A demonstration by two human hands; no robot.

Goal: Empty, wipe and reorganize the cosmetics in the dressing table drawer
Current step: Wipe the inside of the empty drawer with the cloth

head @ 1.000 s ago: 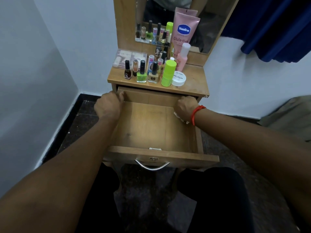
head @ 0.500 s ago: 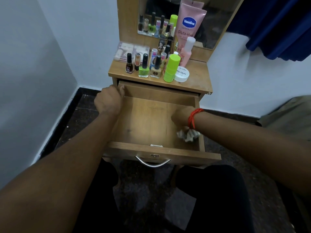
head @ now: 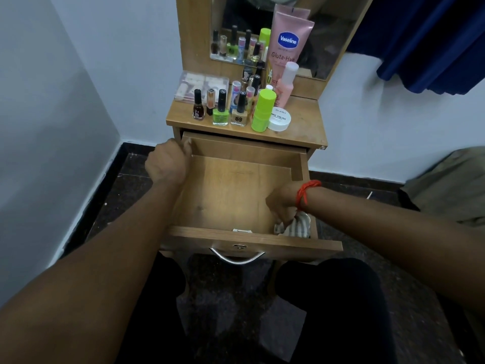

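The drawer stood pulled well out of the dressing table, open side up. Its length ran from the table towards the person, and its front panel with the curved metal handle faced them. The wooden floor lay bare apart from one corner.

The left grip was closed over the top edge of the drawer's left wall at the far end, just beside the table frame, knuckles up. The right grip, a red thread round its wrist, was reaching down into the near right corner. Its fingers were bunched round a striped cloth that lay crumpled against the front panel and the right wall.

The cosmetics stood crowded on the left and middle of the surface above the drawer. A dark nail polish bottle, a green one and a beige one stood upright in a front row, beside a lime-green stick and a flat white jar. Behind them a pink Vaseline tube was leaning against the mirror.
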